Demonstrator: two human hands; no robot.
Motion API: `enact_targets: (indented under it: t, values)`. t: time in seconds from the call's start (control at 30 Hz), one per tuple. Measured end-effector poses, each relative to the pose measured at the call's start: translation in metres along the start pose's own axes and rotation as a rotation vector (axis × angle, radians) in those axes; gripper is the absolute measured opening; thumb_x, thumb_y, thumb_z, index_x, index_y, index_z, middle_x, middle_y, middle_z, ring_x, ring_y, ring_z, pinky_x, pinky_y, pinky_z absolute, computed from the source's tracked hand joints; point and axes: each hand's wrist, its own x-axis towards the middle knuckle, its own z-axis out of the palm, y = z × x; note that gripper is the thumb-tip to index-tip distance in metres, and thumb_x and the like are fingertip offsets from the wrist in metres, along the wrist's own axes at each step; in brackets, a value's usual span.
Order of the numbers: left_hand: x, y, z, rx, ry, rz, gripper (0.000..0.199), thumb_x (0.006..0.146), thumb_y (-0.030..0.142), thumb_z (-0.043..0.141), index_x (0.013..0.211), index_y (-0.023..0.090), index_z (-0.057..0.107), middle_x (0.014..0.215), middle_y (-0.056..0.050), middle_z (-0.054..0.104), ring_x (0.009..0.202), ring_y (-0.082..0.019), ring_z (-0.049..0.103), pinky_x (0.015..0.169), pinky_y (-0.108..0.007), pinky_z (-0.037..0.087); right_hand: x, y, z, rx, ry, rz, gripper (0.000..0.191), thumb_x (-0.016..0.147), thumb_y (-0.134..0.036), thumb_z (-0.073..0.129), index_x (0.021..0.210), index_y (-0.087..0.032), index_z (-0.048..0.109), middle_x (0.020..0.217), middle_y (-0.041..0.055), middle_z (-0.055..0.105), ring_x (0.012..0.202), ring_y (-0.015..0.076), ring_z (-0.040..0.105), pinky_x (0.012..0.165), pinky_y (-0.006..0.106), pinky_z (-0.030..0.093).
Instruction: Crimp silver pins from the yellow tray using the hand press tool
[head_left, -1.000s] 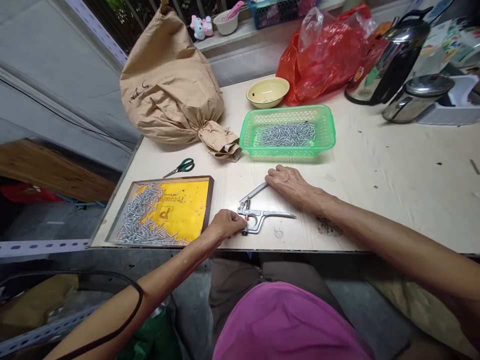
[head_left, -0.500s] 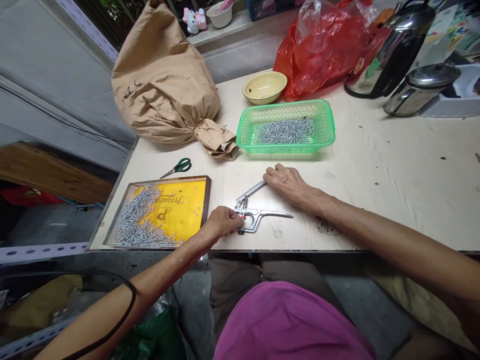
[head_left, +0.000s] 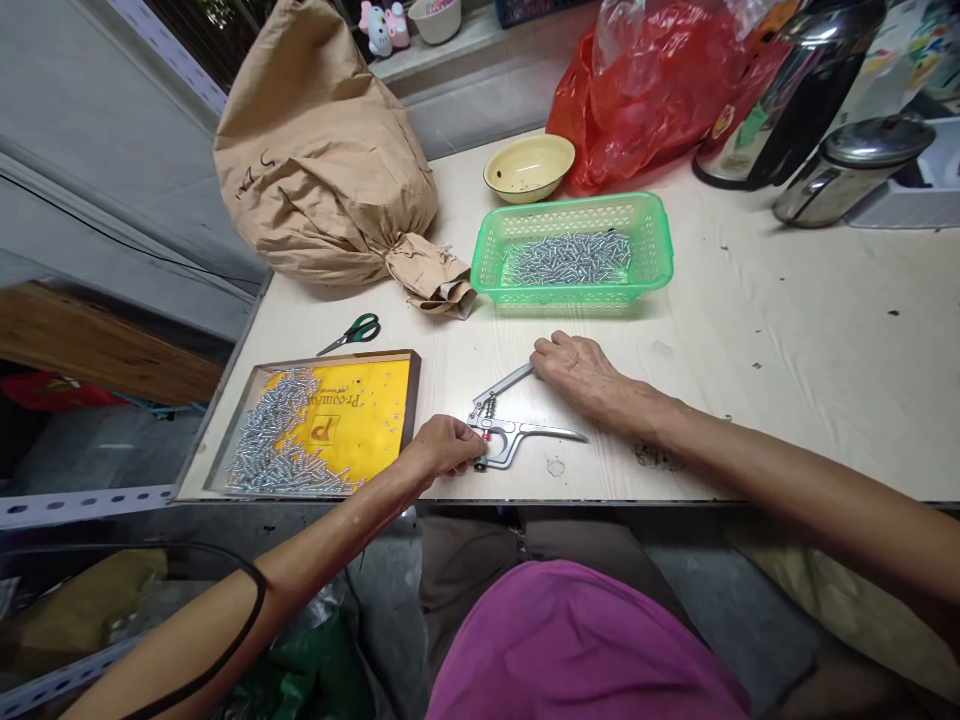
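Snap-fastener pliers (head_left: 514, 430) lie near the front edge of the table, their handles spread wide and a coil spring near the jaws. My right hand (head_left: 574, 368) is closed around the end of the upper handle. At the jaws, my left hand (head_left: 448, 446) has thumb and finger pinched together beside a small red part; what lies between the fingertips is hidden. Left of that hand is a shallow tray (head_left: 412, 400) with a yellow bottom, holding many small silvery metal pieces (head_left: 274, 440). More such pieces (head_left: 574, 258) fill a green plastic basket (head_left: 487, 260) beyond my hands.
Green-handled scissors (head_left: 352, 334) lie behind the tray. A tied brown paper sack (head_left: 330, 160) stands at the back left. Farther back are a cream bowl (head_left: 529, 170), a red plastic bag (head_left: 645, 100), a kettle (head_left: 795, 95) and a lidded steel cup (head_left: 851, 175).
The view has shifted slightly. Both hands keep their places at the pliers, and the handles stay spread as before.
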Motion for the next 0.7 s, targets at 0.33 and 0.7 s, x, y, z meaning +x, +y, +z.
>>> enact_targets:
  t: [0.33,0.7]
  values:
    - [-0.001,-0.014,0.006,-0.067,-0.019,-0.016,0.018,0.068,0.03,0.067,0.068,0.013,0.062,0.045,0.001,0.056,0.041,-0.011,0.052,0.046,-0.023,0.044,-0.037,-0.008,0.002,0.074,0.023,-0.103,0.096,0.065,-0.074,0.057,0.137,-0.013,0.037,0.133,0.0195,0.045,0.124,0.0387,0.035,0.098,0.054,0.029]
    - [-0.008,-0.022,0.012,-0.182,0.001,-0.073,0.017,0.072,0.028,0.067,0.071,0.012,0.06,0.044,0.002,0.056,0.039,-0.009,0.051,0.048,-0.022,0.046,-0.049,-0.023,0.009,0.095,0.111,-0.08,0.078,0.077,-0.054,0.061,0.136,-0.01,0.036,0.12,0.0163,0.057,0.111,0.0312,0.049,0.106,0.057,0.02]
